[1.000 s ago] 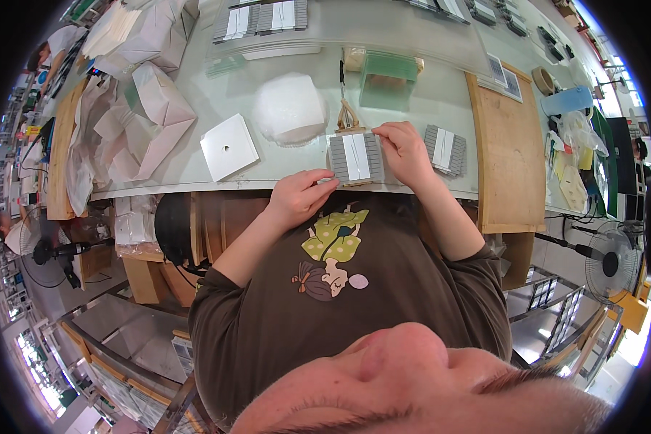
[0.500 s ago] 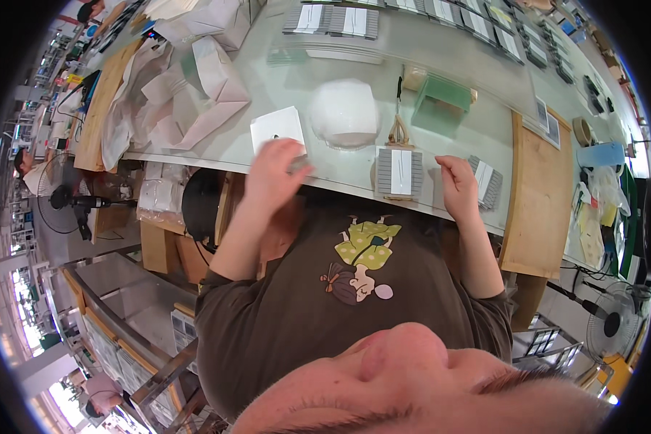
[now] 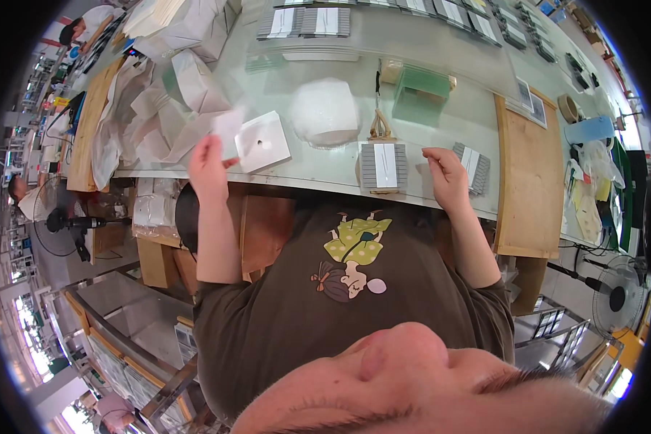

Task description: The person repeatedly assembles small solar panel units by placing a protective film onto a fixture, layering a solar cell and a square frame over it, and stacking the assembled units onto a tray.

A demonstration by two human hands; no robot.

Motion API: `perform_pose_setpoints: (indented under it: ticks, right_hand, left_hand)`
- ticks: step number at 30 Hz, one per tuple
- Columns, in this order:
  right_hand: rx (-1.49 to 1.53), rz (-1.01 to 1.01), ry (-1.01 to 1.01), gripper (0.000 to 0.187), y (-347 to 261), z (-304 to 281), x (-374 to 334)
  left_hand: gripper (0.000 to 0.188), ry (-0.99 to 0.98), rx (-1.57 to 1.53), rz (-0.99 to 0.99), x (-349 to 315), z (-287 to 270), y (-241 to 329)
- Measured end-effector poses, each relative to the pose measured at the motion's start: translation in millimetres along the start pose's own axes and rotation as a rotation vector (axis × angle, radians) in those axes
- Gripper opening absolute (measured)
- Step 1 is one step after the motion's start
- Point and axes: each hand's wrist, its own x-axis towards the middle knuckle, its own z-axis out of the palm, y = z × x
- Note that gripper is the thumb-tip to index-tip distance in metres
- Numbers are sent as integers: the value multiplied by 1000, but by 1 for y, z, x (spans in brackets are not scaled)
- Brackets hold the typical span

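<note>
My left hand [image 3: 210,170] is raised over the table's front edge at the left, its fingers pinching a thin white sheet [image 3: 228,124] blurred by motion. Just right of it lies a square white pad [image 3: 273,148] with a small dark spot in its middle. My right hand [image 3: 445,177] rests by the front edge with its fingers curled in; whether they hold anything is hidden. It sits between a grey ribbed block with a white strip [image 3: 385,168] and a similar ribbed block [image 3: 473,166]. Behind the first block lies a tan-handled tool with a dark tip [image 3: 379,124].
A rounded white lump [image 3: 325,112] stands mid-table, with a green translucent block [image 3: 421,94] to its right. Crumpled white wrapping [image 3: 159,119] covers the left side. Clear sheets and more ribbed blocks [image 3: 325,22] lie at the back. A wooden board [image 3: 532,181] borders the right.
My left hand has moved left, off the white pad, with a thin white sheet in its fingers. The pad's dark spot now shows fully. My right hand keeps its place between the ribbed blocks.
</note>
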Motion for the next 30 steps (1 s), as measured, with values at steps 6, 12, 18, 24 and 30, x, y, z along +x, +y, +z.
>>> perform_pose_setpoints:
  ticks: [6, 12, 18, 24, 30]
  right_hand:
    - [599, 285, -165, 16, -52, 3, -2]
    - [952, 588, -266, 20, -71, 17, 3]
    - [771, 606, -285, 30, -51, 12, 2]
    - [435, 512, -212, 49, -34, 18, -6]
    - [490, 528, -196, 49, -30, 20, -8]
  left_hand:
    - [16, -58, 331, 1143, -73, 61, 40]
    - [27, -342, 304, 1291, -97, 129, 53]
    - [25, -743, 4, -69, -80, 138, 14]
    - [35, -807, 304, -66, -87, 143, 12]
    - [38, -789, 301, -119, -86, 143, 10]
